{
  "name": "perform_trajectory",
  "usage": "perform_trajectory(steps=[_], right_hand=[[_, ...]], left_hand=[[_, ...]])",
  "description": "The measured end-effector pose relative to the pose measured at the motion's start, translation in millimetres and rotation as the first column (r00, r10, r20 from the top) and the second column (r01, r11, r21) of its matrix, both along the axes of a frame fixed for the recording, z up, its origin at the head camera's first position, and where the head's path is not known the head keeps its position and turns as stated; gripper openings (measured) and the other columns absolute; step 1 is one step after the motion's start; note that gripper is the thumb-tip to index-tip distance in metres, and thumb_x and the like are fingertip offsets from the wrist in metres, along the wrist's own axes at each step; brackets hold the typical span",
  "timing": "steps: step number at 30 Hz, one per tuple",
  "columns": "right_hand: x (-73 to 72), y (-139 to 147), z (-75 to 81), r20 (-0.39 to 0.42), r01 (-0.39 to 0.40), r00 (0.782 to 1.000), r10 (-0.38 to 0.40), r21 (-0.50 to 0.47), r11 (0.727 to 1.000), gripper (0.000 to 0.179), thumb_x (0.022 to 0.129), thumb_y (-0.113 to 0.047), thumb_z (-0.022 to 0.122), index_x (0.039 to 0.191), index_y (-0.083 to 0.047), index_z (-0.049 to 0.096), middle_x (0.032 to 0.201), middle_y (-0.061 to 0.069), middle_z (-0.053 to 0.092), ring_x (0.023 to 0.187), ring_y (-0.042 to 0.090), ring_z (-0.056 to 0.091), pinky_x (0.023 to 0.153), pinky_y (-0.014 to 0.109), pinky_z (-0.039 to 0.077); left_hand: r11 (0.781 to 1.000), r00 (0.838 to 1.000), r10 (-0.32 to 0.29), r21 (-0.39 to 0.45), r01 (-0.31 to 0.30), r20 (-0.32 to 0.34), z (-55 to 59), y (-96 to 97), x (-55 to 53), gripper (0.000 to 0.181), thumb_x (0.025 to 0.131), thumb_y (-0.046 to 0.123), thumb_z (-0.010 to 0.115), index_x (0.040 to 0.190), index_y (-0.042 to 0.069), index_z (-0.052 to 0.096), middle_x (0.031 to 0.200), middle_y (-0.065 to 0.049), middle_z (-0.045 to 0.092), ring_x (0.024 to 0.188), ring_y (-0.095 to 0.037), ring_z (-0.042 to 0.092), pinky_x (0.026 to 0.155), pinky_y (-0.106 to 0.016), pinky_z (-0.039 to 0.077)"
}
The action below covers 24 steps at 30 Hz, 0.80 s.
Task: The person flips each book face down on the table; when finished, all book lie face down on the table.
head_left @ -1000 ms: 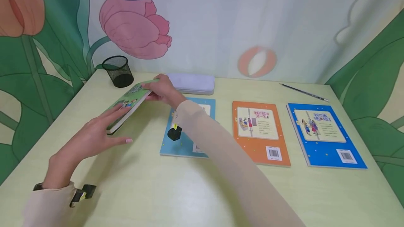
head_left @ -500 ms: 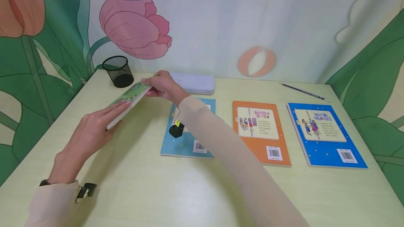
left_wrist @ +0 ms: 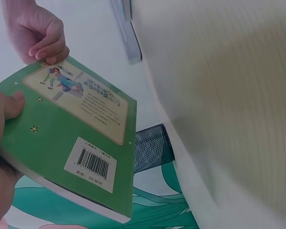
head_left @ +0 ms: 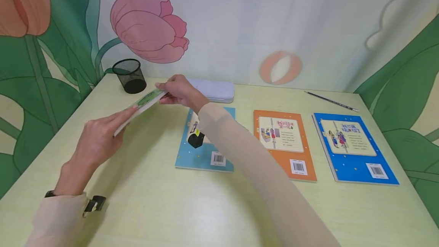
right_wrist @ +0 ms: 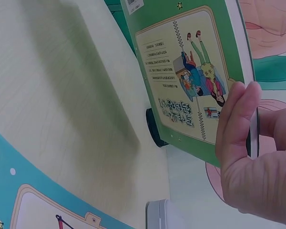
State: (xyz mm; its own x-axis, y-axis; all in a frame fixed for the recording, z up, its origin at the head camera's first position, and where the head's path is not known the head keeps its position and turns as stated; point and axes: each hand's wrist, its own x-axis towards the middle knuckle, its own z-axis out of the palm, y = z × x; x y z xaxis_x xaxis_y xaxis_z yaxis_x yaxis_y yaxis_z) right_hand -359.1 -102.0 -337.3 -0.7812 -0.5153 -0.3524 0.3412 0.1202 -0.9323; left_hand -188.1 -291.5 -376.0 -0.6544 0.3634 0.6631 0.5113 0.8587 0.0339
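Note:
A green book (head_left: 149, 98) is held tilted above the left part of the table, its far end higher. My left hand (head_left: 101, 136) grips its near end; in the left wrist view the thumb lies on the green back cover (left_wrist: 47, 129), which carries a barcode. At the far end my right hand (head_left: 180, 91) pinches the book's edge, fingers on the back cover and thumb on the other side, as the right wrist view shows. Below my right forearm lies a light blue book (head_left: 205, 159), partly covered by the sleeve.
An orange book (head_left: 284, 155) and a blue book (head_left: 356, 163) lie to the right. Along the back stand a black mesh pen holder (head_left: 129, 76) and a lavender pencil case (head_left: 216, 90); a pencil (head_left: 330, 101) lies at the back right. A printed curtain (head_left: 223, 29) hangs behind the table.
My left hand has moved from touching the book's cover with its thumb apart to gripping its near end. The book has tilted, so less of its top cover shows. My right hand keeps its pinch.

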Motion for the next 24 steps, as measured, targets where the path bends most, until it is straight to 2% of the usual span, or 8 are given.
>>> perform_trajectory(steps=[6, 11, 15, 16, 18, 21, 23, 24], right_hand=[[1.4, 1, 4.5, -0.009, -0.005, 1.0, 0.005, -0.025, 1.0, 0.064, 0.101, -0.02, 0.059, 0.154, -0.008, 0.024, 0.074, 0.013, 0.062, 0.055, 0.019, 0.064, 0.058, 0.026, 0.058], [1.9, 3, 7.8, -0.042, 0.003, 0.999, -0.005, -0.042, 0.999, 0.075, 0.103, -0.029, 0.056, 0.16, -0.019, 0.01, 0.079, 0.015, 0.063, 0.057, 0.021, 0.064, 0.059, 0.029, 0.059], [3.9, 4, 5.6, -0.12, 0.095, 0.988, -0.097, -0.023, 0.995, 0.082, 0.098, -0.051, 0.056, 0.16, -0.029, 0.008, 0.077, 0.014, 0.063, 0.056, 0.021, 0.064, 0.059, 0.033, 0.061], [4.6, 4, 4.4, -0.146, 0.127, 0.981, -0.127, -0.011, 0.992, 0.084, 0.096, -0.056, 0.056, 0.16, -0.031, 0.008, 0.077, 0.014, 0.063, 0.055, 0.021, 0.063, 0.058, 0.033, 0.061], [5.7, 5, 1.4, -0.197, 0.184, 0.964, -0.178, 0.01, 0.983, 0.085, 0.094, -0.063, 0.055, 0.16, -0.034, 0.009, 0.079, 0.013, 0.063, 0.054, 0.02, 0.063, 0.059, 0.035, 0.061], [6.0, 8, -4.1, -0.26, 0.217, 0.944, -0.203, 0.027, 0.976, 0.084, 0.093, -0.068, 0.052, 0.159, -0.035, 0.012, 0.087, 0.012, 0.065, 0.057, 0.018, 0.063, 0.061, 0.034, 0.061], [5.2, 9, -7.5, -0.288, 0.213, 0.937, -0.199, 0.016, 0.977, 0.083, 0.093, -0.069, 0.05, 0.159, -0.036, 0.012, 0.095, 0.013, 0.068, 0.063, 0.018, 0.065, 0.062, 0.034, 0.06], [4.9, 9, -9.0, -0.296, 0.204, 0.935, -0.193, 0.007, 0.979, 0.082, 0.093, -0.068, 0.05, 0.159, -0.037, 0.013, 0.1, 0.014, 0.069, 0.067, 0.019, 0.066, 0.064, 0.034, 0.06]], left_hand=[[0.997, 0.998, 0.061, 0.053, -0.061, 0.001, 0.5, 1.6, -0.5, 0.078, 0.07, -0.022, 0.075, 0.138, 0.013, 0.059, 0.11, -0.024, 0.073, 0.082, -0.046, 0.072, 0.058, -0.053, 0.057], [0.991, 0.997, 0.069, 0.118, -0.064, -0.044, 0.5, 1.1, -3.2, 0.069, 0.074, -0.021, 0.072, 0.136, 0.008, 0.061, 0.111, -0.024, 0.072, 0.087, -0.046, 0.072, 0.06, -0.056, 0.057], [0.973, 0.99, 0.112, 0.211, -0.091, -0.087, -0.6, 0.3, -4.5, 0.059, 0.079, -0.017, 0.07, 0.133, 0.006, 0.063, 0.11, -0.025, 0.073, 0.09, -0.046, 0.072, 0.065, -0.057, 0.055], [0.965, 0.987, 0.129, 0.242, -0.102, -0.097, -0.8, 0.6, -4.9, 0.057, 0.08, -0.016, 0.07, 0.133, 0.006, 0.064, 0.11, -0.024, 0.073, 0.09, -0.045, 0.072, 0.065, -0.055, 0.055], [0.941, 0.98, 0.163, 0.318, -0.119, -0.114, -0.6, 1.0, -5.5, 0.054, 0.082, -0.014, 0.069, 0.131, 0.007, 0.065, 0.109, -0.025, 0.073, 0.09, -0.047, 0.071, 0.073, -0.036, 0.058], [0.886, 0.97, 0.204, 0.447, -0.125, -0.131, 1.6, 2.9, -5.9, 0.051, 0.084, -0.013, 0.068, 0.13, 0.009, 0.067, 0.114, -0.024, 0.072, 0.088, -0.044, 0.072, 0.075, -0.008, 0.045], [0.851, 0.967, 0.219, 0.511, -0.124, -0.129, 4.2, 4.6, -5.8, 0.051, 0.086, -0.011, 0.067, 0.131, 0.011, 0.066, 0.116, -0.023, 0.071, 0.089, -0.042, 0.071, 0.077, 0.002, 0.033], [0.833, 0.966, 0.224, 0.539, -0.122, -0.128, 5.7, 5.6, -5.7, 0.051, 0.087, -0.011, 0.066, 0.132, 0.012, 0.066, 0.117, -0.023, 0.071, 0.091, -0.039, 0.071, 0.076, 0.002, 0.034]])
